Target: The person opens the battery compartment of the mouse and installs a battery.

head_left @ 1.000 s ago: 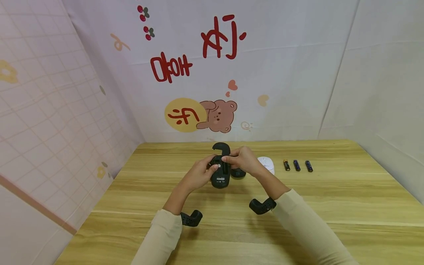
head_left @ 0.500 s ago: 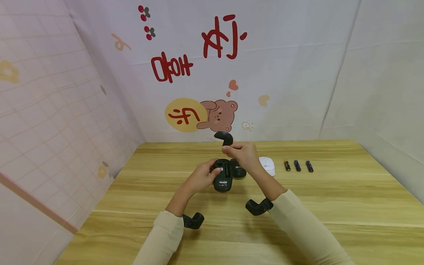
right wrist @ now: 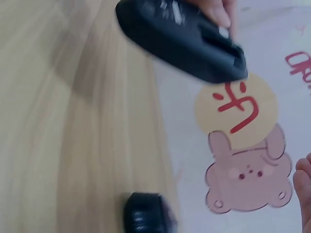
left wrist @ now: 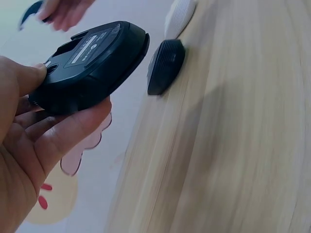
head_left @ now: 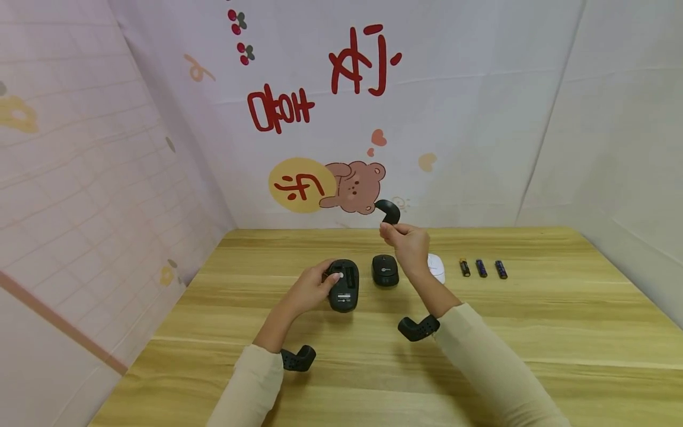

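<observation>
My left hand point(head_left: 311, 287) grips a black computer mouse point(head_left: 344, 295), underside up, with its battery compartment uncovered. In the left wrist view the thumb lies on the underside of this mouse point(left wrist: 92, 68) and the fingers support it from below. Between thumb and fingers, my right hand point(head_left: 408, 244) pinches a curved black battery cover point(head_left: 390, 210), raised above the back of the table. Only part of the right hand point(right wrist: 303, 187) shows at the edge of the right wrist view. A second black mouse point(head_left: 385, 270) stands on the table between the hands.
A white mouse point(head_left: 436, 269), partly hidden behind the right hand, stands on the wooden table point(head_left: 363, 373). Farther right lie a black-and-orange battery point(head_left: 465, 267) and two dark blue batteries, the nearer one point(head_left: 481, 268) beside it. A printed cloth point(head_left: 469, 118) hangs behind the table.
The battery cover has come away from the held mouse; my right hand has lifted it up and to the right. My left hand has shifted slightly left with the mouse.
</observation>
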`<state>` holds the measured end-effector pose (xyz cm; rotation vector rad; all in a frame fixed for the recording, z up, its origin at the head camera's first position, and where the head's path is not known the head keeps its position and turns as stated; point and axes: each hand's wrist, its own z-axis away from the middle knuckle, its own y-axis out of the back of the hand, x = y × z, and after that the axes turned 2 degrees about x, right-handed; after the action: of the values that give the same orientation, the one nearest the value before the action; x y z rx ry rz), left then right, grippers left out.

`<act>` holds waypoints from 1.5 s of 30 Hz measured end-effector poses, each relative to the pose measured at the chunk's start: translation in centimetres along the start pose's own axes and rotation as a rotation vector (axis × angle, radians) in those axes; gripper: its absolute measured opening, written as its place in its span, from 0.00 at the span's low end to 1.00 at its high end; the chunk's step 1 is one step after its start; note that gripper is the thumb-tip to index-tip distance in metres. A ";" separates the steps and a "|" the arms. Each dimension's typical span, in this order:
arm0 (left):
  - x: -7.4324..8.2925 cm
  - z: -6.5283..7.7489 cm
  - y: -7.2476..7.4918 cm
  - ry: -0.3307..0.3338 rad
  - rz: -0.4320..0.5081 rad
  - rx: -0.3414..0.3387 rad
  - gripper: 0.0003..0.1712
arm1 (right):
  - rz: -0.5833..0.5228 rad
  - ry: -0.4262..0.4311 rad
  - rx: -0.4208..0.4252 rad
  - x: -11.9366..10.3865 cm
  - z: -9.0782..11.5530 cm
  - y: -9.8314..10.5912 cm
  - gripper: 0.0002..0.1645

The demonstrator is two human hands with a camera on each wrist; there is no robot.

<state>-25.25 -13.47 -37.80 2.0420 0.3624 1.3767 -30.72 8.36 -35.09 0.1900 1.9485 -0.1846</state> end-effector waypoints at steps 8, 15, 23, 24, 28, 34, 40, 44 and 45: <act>-1.2 0.8 1.6 0.066 0.044 0.081 0.23 | 0.090 -0.054 0.035 2.2 -0.2 0.4 0.15; -2.1 1.3 2.8 0.141 0.081 0.118 0.24 | 0.171 -0.072 -0.019 3.5 0.3 0.0 0.16; -2.1 1.5 4.1 0.184 0.153 0.142 0.23 | 0.234 -0.095 -0.166 4.2 1.4 -1.0 0.13; -2.1 1.5 4.1 0.179 0.159 0.142 0.23 | 0.259 -0.092 -0.188 4.3 1.6 -1.2 0.13; -1.9 1.4 4.3 0.157 0.162 0.146 0.23 | 0.354 -0.080 -0.294 4.7 2.0 -2.0 0.13; -1.8 1.5 4.5 0.156 0.173 0.167 0.24 | 0.472 -0.167 -0.451 5.0 2.7 -3.1 0.15; -1.7 1.5 4.5 0.137 0.156 0.176 0.24 | 0.534 -0.263 -0.530 5.7 3.3 -3.7 0.15; -1.6 1.3 4.5 0.134 0.142 0.177 0.23 | 0.484 -0.383 -0.556 6.1 3.6 -4.2 0.15; -1.5 1.3 4.4 0.134 0.140 0.176 0.23 | 0.473 -0.406 -0.560 6.2 3.6 -4.3 0.15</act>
<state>-25.27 -18.08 -36.36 2.1567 0.4178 1.6230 -30.67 3.68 -41.98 0.2146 1.4362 0.5871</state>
